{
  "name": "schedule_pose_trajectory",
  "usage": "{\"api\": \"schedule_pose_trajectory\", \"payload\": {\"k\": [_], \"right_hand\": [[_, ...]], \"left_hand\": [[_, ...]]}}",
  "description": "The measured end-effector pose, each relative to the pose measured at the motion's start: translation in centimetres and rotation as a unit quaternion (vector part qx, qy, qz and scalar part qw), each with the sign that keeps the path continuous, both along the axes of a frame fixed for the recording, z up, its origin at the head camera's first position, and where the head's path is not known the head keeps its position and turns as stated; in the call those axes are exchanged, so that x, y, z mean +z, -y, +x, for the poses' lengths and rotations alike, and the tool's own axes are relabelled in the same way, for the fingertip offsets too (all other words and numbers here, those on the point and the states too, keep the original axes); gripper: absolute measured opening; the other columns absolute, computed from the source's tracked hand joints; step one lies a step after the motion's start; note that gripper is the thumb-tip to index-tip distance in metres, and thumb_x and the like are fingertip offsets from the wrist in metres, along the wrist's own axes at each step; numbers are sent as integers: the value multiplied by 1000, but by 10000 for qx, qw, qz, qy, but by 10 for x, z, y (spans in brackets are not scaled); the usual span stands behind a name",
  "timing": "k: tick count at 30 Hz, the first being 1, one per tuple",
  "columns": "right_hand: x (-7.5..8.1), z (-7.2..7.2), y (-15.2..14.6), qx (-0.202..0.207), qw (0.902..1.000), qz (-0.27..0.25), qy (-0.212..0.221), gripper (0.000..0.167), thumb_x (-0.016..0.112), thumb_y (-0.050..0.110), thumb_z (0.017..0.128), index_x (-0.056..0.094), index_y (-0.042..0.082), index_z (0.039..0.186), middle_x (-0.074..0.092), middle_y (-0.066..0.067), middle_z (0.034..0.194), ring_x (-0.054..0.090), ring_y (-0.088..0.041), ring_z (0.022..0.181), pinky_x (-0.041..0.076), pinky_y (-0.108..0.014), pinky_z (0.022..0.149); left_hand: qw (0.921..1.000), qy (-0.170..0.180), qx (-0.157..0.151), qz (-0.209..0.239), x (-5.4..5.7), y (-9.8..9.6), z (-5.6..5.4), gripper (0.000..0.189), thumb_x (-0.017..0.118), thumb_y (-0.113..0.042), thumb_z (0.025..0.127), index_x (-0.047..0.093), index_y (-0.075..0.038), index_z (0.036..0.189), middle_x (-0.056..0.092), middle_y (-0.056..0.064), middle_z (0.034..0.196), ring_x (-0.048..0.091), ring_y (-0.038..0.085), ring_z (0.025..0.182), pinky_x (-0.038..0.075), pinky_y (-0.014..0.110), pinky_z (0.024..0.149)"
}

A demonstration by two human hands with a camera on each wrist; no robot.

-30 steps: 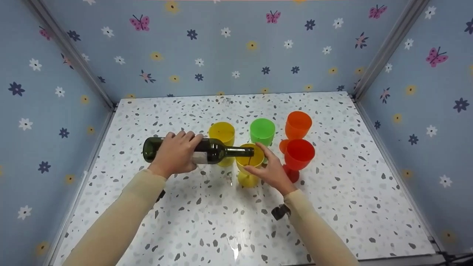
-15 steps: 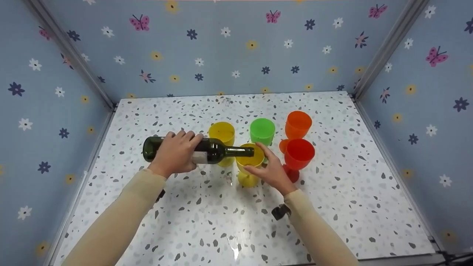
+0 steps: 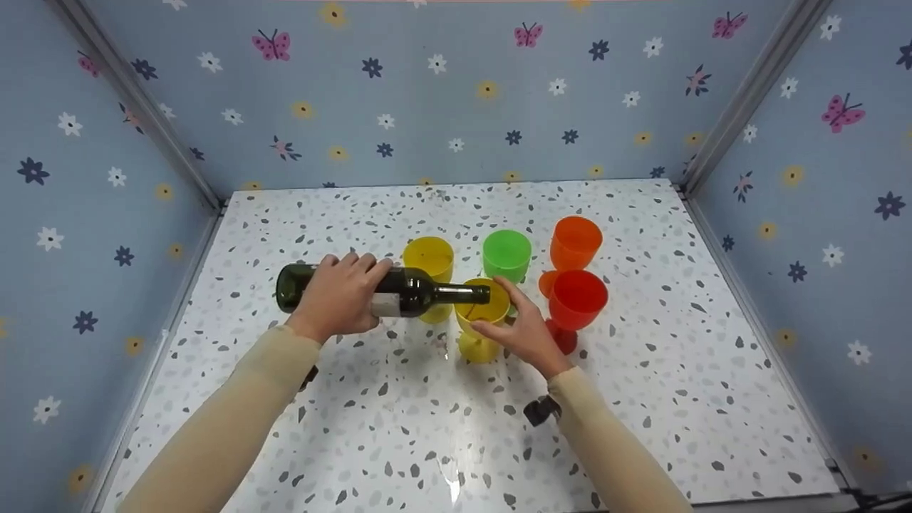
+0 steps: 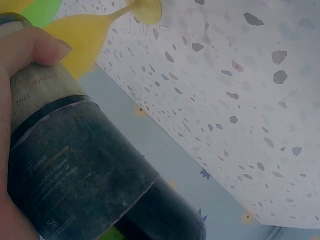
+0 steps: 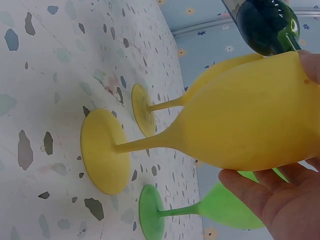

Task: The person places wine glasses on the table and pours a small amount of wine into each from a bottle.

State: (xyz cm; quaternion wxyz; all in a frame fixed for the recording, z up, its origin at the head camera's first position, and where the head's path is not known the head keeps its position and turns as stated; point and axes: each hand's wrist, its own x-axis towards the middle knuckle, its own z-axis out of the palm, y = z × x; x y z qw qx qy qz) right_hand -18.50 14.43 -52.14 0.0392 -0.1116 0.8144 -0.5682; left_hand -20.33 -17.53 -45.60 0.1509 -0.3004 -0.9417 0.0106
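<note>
Bottle [image 3: 410, 291] sideways, neck [image 3: 459, 293] rightward, over yellow goblet [image 5: 240, 120]

My sleeves [image 3: 221, 413] are plain beige, my wine bottle [image 3: 410, 291] dark green with a pale and dark label [image 4: 80, 150], the goblets [image 5: 245, 120] yellow, green, orange and red, my desk [image 3: 641, 406] white with grey flecks, the walls [image 3: 427, 100] light blue with pink butterflies [image 3: 271, 46] and white, yellow and navy flowers [image 3: 371, 68].

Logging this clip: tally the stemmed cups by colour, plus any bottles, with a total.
Yellow cups: 2
Green cup: 1
Orange cup: 1
Red cup: 1
Bottle: 1
Total: 6
</note>
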Motion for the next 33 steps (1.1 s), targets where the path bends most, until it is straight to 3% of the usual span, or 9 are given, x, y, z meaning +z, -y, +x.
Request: {"api": "schedule_pose_trajectory", "payload": {"k": [13, 33], "right_hand": [[0, -1, 0, -45, 9998, 180, -43, 91, 85, 40, 77, 39, 16, 152, 45, 2, 150, 45, -21, 134, 45, -44, 102], [-1, -1, 0, 65, 9999, -135, -18, 89, 85, 33, 78, 39, 16, 152, 50, -2, 146, 49, -23, 129, 45, -48, 101]], "left_hand": [[10000, 46, -30, -11, 1, 0, 0, 79, 86, -39, 59, 55, -10, 126, 64, 13, 108, 60, 35, 92, 49, 54, 78], [10000, 72, -18, -28, 1, 2, 0, 82, 87, -38, 60, 54, -10, 130, 64, 14, 110, 60, 35, 93, 49, 54, 79]]}}
